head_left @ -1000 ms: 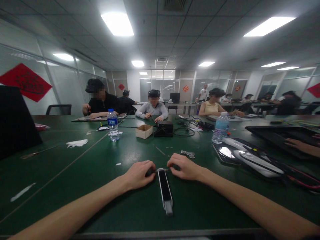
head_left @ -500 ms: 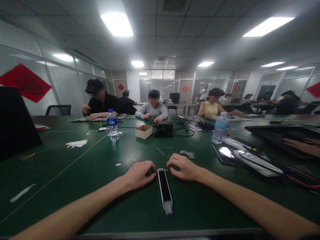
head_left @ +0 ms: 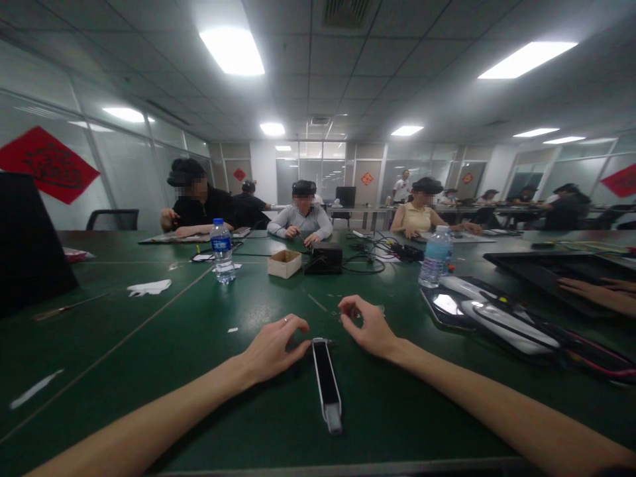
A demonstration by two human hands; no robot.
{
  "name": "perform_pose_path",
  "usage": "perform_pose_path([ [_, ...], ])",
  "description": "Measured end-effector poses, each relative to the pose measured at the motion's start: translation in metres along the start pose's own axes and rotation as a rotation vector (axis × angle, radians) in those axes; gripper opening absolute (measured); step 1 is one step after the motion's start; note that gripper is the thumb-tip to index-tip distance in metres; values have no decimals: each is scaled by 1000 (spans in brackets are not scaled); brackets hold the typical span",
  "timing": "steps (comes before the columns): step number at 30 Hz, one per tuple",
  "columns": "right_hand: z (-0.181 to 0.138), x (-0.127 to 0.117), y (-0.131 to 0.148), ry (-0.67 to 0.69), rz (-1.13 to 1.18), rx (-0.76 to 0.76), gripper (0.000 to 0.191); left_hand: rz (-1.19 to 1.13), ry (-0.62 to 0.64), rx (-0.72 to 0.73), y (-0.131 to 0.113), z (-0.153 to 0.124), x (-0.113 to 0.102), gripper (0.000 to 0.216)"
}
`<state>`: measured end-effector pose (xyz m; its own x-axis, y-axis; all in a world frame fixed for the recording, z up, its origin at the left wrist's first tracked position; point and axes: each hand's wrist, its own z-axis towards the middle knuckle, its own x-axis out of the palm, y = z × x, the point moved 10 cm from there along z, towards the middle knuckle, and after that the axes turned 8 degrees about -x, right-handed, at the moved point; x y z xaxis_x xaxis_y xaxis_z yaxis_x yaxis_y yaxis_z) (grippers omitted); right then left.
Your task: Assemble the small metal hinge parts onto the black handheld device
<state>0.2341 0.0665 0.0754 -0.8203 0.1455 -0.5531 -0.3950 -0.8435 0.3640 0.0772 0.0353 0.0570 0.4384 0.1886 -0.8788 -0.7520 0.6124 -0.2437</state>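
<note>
A long, narrow device with a black face, a pale frame and a grey near end lies on the green table. My left hand rests just left of its far end, thumb and forefinger parted. Whether the thumb tip touches the frame I cannot tell. Beyond the far end, to the right, my right hand is raised, its fingers curved and a gap showing between thumb and forefinger. Nothing can be made out in either hand. Small dark bits at the device's far end are too tiny to name.
A small open box and a black box with cables stand ahead. Water bottles stand left and right. White devices lie at right beside a black tray and another person's hands. People sit opposite.
My right hand has lifted and drawn away from the device's far end, its thumb and forefinger more apart. My left hand has barely moved. The device lies where it was.
</note>
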Motion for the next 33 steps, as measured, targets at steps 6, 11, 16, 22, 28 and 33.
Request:
perform_pose_path([
  [6,-9,37,50,211,290,-26,7,-38,-139,317,-29,-13,-9,11],
  [11,-11,43,50,205,330,7,7,22,-198,423,-43,-19,-13,9],
  [16,-1,30,30,172,148,-68,7,19,-226,391,-43,-18,-17,9],
  [22,-2,27,-40,388,-248,-6,21,-3,-167,301,-33,-13,-16,11],
  [28,-7,34,-56,507,-268,45,18,4,-131,200,-21,-6,-15,8],
  [33,-5,33,-54,485,-279,75,10,13,-84,141,-16,-4,-12,8],
])
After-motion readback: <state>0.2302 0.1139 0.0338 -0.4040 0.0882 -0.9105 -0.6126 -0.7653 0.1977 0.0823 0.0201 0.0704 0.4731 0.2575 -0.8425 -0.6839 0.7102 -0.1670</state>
